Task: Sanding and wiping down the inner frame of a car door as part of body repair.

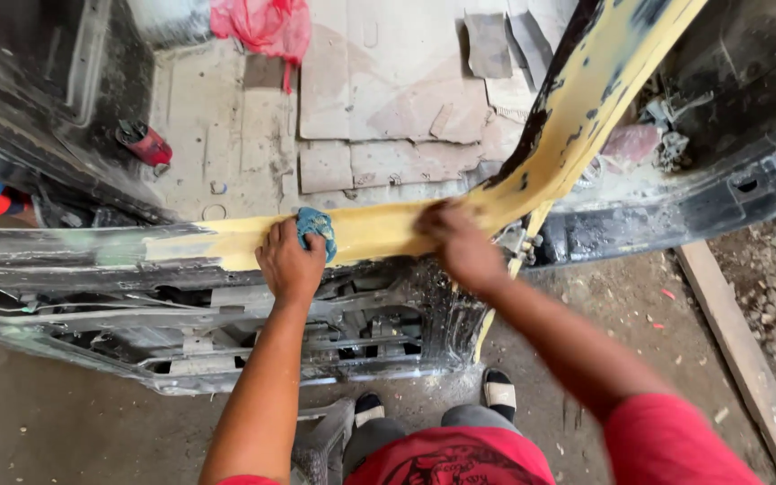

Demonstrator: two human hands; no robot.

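Yellow-coated car door frame [379, 229], patchy and dusty, under both hands: left hand [289, 262] clutches a crumpled blue cloth [316, 229]; right hand [462, 247], blurred, seems pressed flat, empty.

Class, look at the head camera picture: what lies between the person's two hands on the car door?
Between the left hand with its blue cloth and the right hand, the head view shows only a bare stretch of the yellow strip on the door.
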